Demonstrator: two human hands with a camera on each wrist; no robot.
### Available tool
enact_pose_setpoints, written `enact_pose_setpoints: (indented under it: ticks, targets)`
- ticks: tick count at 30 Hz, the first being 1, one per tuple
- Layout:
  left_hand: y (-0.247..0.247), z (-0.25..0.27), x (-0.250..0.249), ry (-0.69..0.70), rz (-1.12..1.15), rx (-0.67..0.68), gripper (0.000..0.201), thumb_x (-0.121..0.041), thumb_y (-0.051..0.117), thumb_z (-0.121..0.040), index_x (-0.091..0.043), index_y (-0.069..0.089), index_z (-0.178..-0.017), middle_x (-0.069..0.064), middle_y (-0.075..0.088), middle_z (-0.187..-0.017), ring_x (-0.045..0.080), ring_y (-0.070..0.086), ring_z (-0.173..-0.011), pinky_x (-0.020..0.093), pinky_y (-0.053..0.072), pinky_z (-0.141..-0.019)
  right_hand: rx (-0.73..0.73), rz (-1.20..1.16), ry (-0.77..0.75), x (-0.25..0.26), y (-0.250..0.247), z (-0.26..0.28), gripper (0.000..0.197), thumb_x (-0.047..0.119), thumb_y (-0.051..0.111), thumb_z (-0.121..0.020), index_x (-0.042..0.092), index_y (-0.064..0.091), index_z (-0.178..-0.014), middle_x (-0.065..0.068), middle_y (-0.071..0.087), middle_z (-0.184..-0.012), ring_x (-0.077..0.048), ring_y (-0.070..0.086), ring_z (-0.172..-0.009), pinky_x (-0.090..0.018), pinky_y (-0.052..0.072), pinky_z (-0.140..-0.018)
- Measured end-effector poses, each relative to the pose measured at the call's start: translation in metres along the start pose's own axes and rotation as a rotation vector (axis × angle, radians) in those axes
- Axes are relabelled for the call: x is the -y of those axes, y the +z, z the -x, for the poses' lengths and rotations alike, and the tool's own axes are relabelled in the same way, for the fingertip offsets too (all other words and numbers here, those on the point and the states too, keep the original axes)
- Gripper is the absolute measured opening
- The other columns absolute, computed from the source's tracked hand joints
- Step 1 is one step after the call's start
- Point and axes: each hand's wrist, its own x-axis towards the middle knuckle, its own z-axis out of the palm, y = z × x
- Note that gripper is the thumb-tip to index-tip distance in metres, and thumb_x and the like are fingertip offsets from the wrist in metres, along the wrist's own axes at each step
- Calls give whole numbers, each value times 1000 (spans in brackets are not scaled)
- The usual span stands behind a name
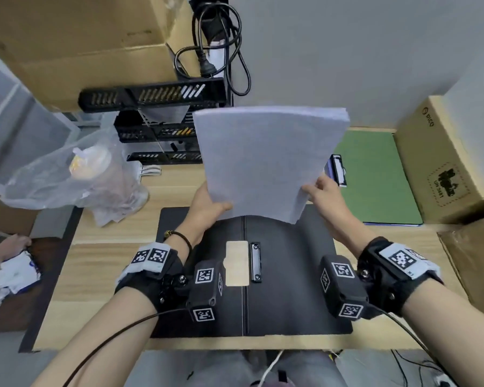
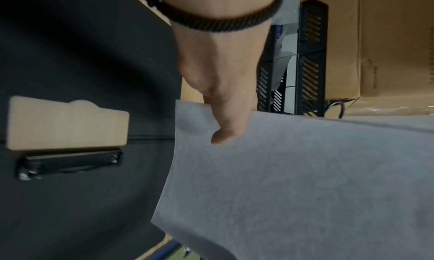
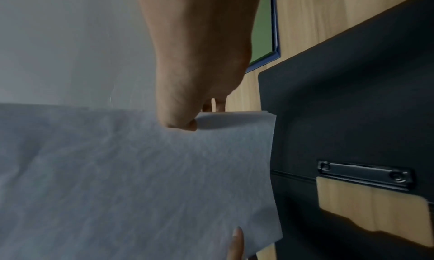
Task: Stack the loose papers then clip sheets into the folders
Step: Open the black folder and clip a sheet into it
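1. Thick stack of white paper sheets (image 1: pixel 268 160) is held up off the light wood tabletop (image 1: pixel 101 263), above the far edge of the open black folder (image 1: pixel 291 289), leaning away from the person.
2. Left hand (image 1: pixel 207 210) grips the stack's near-left corner: thumb on the front face, other fingers behind the sheets, not visible.
3. Right hand (image 1: pixel 327 191) grips the near-right edge w/ thumb on front; in the right wrist view fingertips show just behind the stack's edge.
4. Sheet edges look roughly flush, slightly fanned at the far-right corner.
5. Black folder lies flat & open at centre-near of the tabletop, spine running near-far. Its black metal clip bar (image 1: pixel 255 262) sits just right of the spine, beside a cut-out window (image 1: pixel 237 263) that shows the wood beneath.
6. Green folder w/ blue edge (image 1: pixel 375 177) lies flat to the right, far side; a clip (image 1: pixel 338 170) at its left edge is partly hidden by the stack.
7. Right of it: brown cardboard box w/ printed logo (image 1: pixel 442 160).
8. Far-left: black slotted desk trays (image 1: pixel 157 127), stacked; coiled black power cable (image 1: pixel 215 48) behind them; large cardboard box (image 1: pixel 76 43) overhead-left.
9. Left: clear plastic bag (image 1: pixel 73 174) w/ a lidded cup inside, resting on the tabletop.
10. Both wrists carry black straps w/ tagged camera units (image 1: pixel 204 289).
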Motion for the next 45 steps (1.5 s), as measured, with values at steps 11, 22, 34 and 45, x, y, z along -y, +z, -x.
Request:
enact_pose_setpoints:
  ticks: [11, 22, 34, 45]
  targets:
    - [-12, 24, 25, 22, -43, 73, 36, -10, 44, -100, -22, 49, -134, -12, 56, -127, 5, 50, -115, 21, 37, -95, 65, 150, 196, -30, 11, 35, 38, 3, 45, -94, 6, 53, -131, 0, 60, -123, -16, 55, -111, -23, 38, -88]
    - [-41, 31, 26, 155, -128, 76, 20, -16, 51, -99, -16, 66, -114, -5, 70, -108, 5, 63, -98, 15, 45, -80, 25, 257, 108, -22, 6, 48, 33, 29, 46, -97, 3, 63, -110, -14, 67, -118, -26, 63, -108, -38, 47, -96]
    - [-33, 48, 25, -51, -76, 155, 11, -16, 66, -91, -11, 65, -101, 11, 72, -90, 16, 61, -71, 24, 51, -65, 65, 249, 185, -33, -18, 71, 32, 27, 46, -94, 0, 56, -108, -23, 62, -91, -27, 54, -75, -38, 42, -71]
    - [8, 60, 67, -408, -48, 25, 22, -6, 51, -95, -13, 54, -116, 10, 63, -97, 16, 57, -62, 26, 51, -57, 93, 203, 492, -98, -90, 77, 24, 10, 40, -100, 13, 55, -82, 1, 61, -62, -4, 56, -44, -16, 39, -42]
